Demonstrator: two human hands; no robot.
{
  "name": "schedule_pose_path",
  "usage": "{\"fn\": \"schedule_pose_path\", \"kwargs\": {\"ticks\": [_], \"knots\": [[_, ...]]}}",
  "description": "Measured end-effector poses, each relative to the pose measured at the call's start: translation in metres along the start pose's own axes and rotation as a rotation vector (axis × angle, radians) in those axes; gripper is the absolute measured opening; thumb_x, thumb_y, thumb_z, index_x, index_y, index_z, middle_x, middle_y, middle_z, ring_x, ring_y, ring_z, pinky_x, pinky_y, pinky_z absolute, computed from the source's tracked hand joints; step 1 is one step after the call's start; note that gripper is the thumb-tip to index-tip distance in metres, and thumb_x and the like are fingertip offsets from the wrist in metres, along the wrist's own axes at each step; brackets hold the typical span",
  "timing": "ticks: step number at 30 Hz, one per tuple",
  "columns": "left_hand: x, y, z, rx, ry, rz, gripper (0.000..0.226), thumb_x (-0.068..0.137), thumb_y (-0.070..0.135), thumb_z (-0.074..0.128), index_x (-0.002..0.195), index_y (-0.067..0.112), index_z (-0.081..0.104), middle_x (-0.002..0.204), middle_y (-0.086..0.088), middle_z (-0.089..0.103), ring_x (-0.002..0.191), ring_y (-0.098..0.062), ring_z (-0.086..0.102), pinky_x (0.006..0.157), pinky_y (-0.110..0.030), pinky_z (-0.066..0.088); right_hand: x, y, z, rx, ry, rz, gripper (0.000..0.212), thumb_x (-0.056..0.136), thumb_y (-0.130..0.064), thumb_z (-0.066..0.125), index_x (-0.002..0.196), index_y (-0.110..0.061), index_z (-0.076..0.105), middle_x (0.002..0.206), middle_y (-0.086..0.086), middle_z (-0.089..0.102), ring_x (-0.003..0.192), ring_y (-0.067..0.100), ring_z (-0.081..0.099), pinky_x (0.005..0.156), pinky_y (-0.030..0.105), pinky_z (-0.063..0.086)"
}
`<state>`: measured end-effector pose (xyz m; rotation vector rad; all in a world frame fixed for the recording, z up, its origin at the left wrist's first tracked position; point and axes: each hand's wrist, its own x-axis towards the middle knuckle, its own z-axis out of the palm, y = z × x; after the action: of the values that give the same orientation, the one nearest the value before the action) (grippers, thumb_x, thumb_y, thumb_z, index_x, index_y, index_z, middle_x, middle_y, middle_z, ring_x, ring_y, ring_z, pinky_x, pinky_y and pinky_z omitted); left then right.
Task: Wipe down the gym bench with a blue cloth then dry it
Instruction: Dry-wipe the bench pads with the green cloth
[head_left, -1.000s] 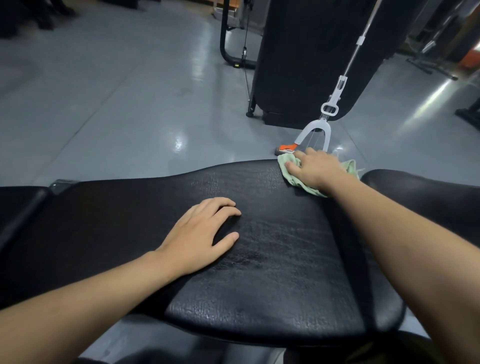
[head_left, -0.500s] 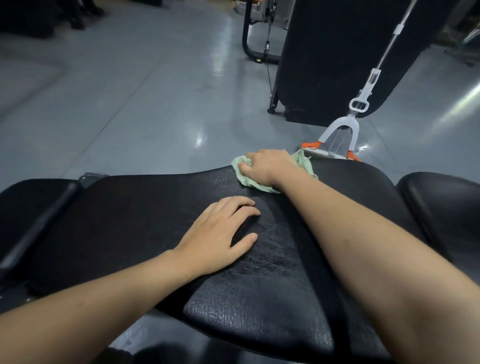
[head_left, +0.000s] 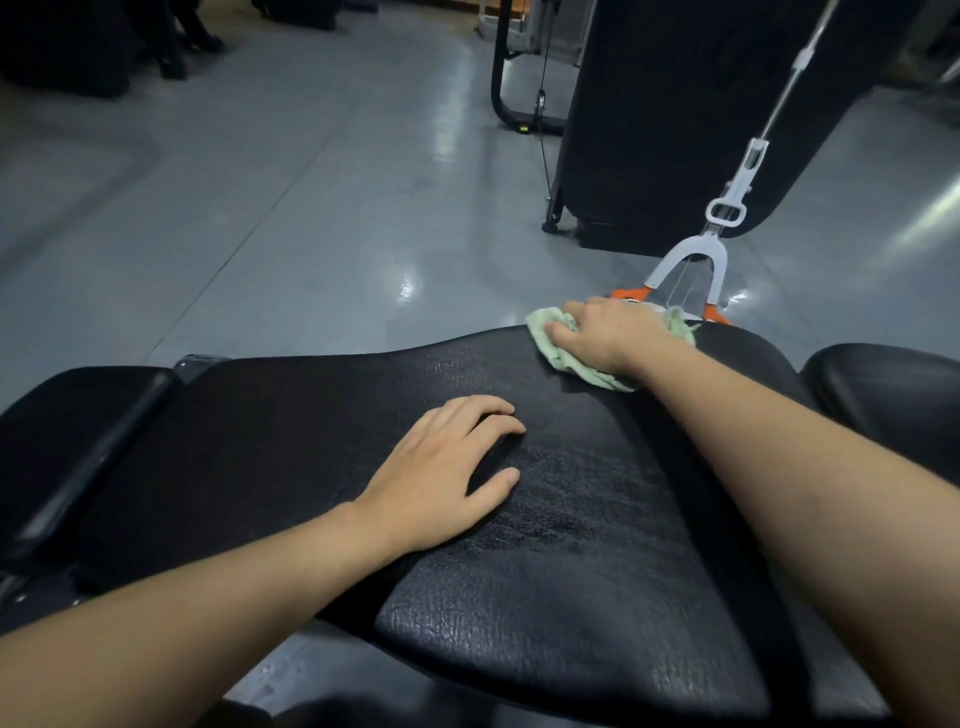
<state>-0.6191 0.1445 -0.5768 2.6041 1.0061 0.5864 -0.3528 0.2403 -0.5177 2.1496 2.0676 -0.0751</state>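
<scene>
A black padded gym bench (head_left: 571, 545) fills the lower half of the head view, its leather cracked and shiny. My right hand (head_left: 605, 332) presses a crumpled pale green cloth (head_left: 550, 340) onto the bench's far edge, fingers curled over it; most of the cloth is hidden under the hand. My left hand (head_left: 441, 473) lies flat on the middle of the pad, fingers spread, holding nothing.
A mop (head_left: 696, 270) with a white frame and orange head leans on the grey floor just beyond the cloth. Behind it stands a large black machine (head_left: 675, 114). Separate black pads sit at the left (head_left: 78, 441) and right (head_left: 883, 395).
My right hand slid the cloth left along the far edge, then back a little to the right. The view shifted; my left hand stayed flat on the pad.
</scene>
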Motion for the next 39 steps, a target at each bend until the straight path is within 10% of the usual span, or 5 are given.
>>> {"fn": "schedule_pose_path", "kwargs": {"ticks": [32,39], "knots": [[-0.019,-0.013,-0.002,-0.002,0.011,0.017,0.044,0.097,0.05,0.049,0.136,0.03,0.05,0.146,0.014,0.041,0.138,-0.007,0.036,0.114,-0.03,0.03,0.018,-0.096,0.009,-0.021,0.013,-0.132,0.052,0.097,-0.059,0.028,0.12,-0.025,0.059,0.125,0.006,0.063,0.116,0.03,0.058,0.079,0.042,0.033],[-0.026,-0.015,-0.006,-0.011,0.015,0.004,0.044,0.096,0.051,0.047,0.136,0.031,0.05,0.145,0.016,0.041,0.137,-0.006,0.036,0.113,-0.032,0.033,-0.017,-0.052,0.011,-0.118,0.028,-0.06,0.06,0.1,-0.059,0.022,0.149,-0.029,0.037,0.15,0.007,0.043,0.137,0.03,0.041,0.108,0.05,0.032]]}}
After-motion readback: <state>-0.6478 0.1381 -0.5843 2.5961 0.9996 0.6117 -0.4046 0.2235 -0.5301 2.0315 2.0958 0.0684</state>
